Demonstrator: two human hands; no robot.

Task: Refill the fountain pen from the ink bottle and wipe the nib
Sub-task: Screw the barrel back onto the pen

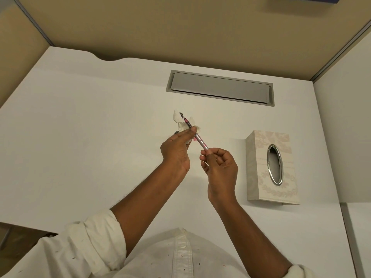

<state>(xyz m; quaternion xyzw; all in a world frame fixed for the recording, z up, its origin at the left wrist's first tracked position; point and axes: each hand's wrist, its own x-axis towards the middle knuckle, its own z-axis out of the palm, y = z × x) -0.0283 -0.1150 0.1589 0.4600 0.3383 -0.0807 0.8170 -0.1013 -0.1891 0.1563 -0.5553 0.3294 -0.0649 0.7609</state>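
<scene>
While the right hand (218,165) pinches the pen (195,136) by its tail, its long axis slants up-left, nib inside the tissue (183,122) gripped by the nearer left hand (176,149).

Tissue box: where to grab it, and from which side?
Take the tissue box from above, pinching across its narrow width on the two long side walls, about mid-length. It lies flat on the desk with the oval opening facing up, so the top gives no hold, and the long walls are parallel and flat.
</scene>
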